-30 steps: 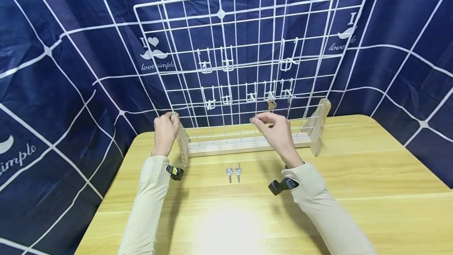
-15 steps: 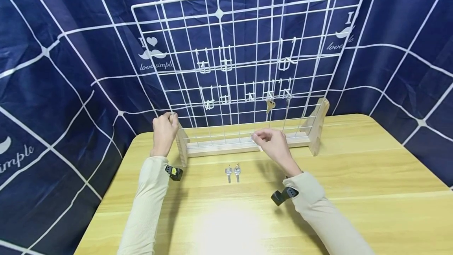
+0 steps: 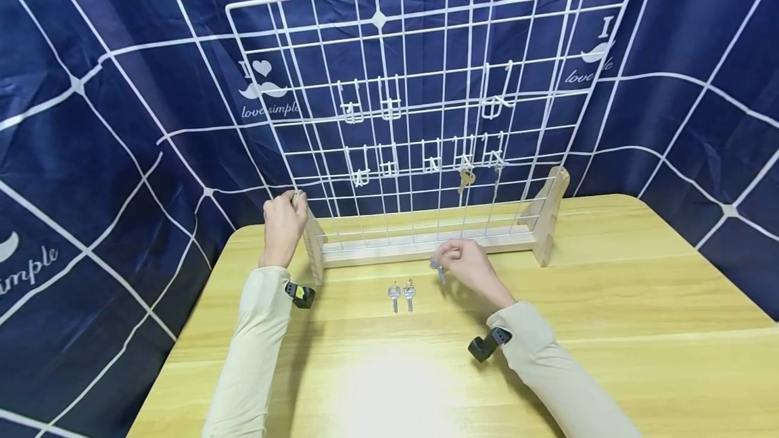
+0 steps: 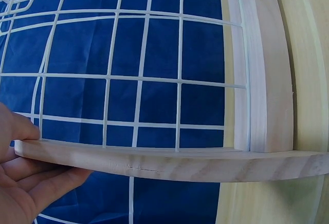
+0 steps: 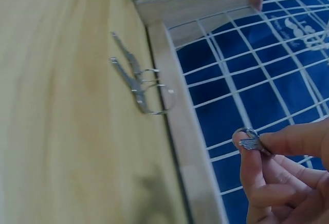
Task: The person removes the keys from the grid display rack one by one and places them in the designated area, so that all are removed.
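Note:
My left hand [image 3: 284, 228] grips the upper end of the rack's left wooden side support [image 4: 128, 163], thumb on one face and fingers on the other. Between thumb and index finger my right hand [image 3: 471, 265] pinches a silver key [image 5: 252, 143] with a small ring, above the table just in front of the rack's base. Two silver keys with rings, a left one [image 3: 394, 298] and a right one [image 3: 410, 297], lie side by side on the table. A brass key [image 3: 466, 182] and a darker key [image 3: 496, 182] hang from lower hooks on the white wire grid rack [image 3: 426, 76].
Several white wire hooks sit on the grid in two rows, including an upper right hook [image 3: 498, 103] and a lower middle hook [image 3: 432, 164]. A wooden base bar [image 3: 389, 252] joins the side supports. Blue patterned cloth [image 3: 122, 154] surrounds the wooden table [image 3: 608, 289].
My right hand has come down from in front of the grid towards the table, and the silver key now shows below its fingers. The left hand stays on the support.

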### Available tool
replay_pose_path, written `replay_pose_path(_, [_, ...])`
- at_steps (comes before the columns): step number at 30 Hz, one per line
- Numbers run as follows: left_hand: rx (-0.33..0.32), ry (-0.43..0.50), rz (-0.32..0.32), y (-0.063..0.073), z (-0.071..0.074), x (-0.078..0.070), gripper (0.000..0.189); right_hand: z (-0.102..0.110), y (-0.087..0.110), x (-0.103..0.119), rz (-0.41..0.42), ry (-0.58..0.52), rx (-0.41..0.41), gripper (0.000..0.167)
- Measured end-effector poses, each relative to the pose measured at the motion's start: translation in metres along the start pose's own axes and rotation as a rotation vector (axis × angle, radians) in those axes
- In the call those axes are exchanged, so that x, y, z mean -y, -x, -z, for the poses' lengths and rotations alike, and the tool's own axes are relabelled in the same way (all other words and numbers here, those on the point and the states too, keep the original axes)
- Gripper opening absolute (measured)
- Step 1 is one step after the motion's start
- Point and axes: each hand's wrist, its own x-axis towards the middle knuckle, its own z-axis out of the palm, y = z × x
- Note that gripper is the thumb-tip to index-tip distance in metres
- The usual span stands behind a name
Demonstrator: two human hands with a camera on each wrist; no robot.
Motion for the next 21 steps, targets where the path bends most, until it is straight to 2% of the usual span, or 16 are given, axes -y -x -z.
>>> replay_pose_path(4, [0.0, -0.002, -0.002, -0.001, 0.0, -0.001, 0.028, -0.008, -0.001, -0.008, -0.049, -0.052, 0.043, 0.007])
replay_pose_path(8, [-0.003, -0.006, -0.007, -0.001, 0.0, -0.001, 0.028, -0.015, -0.002, -0.013, -0.08, -0.077, 0.068, 0.016])
replay_pose_path(10, [-0.003, -0.009, -0.006, -0.001, 0.0, 0.0, 0.028, -0.018, -0.002, -0.014, -0.112, -0.082, 0.075, 0.013])
replay_pose_path(14, [-0.003, -0.006, 0.001, -0.001, 0.0, 0.0, 0.027, -0.023, -0.001, -0.015, -0.153, -0.051, 0.089, 0.005])
replay_pose_path(21, [-0.012, 0.002, 0.005, -0.001, -0.001, 0.0, 0.025, -0.034, 0.001, -0.016, -0.145, 0.001, 0.114, 0.005])
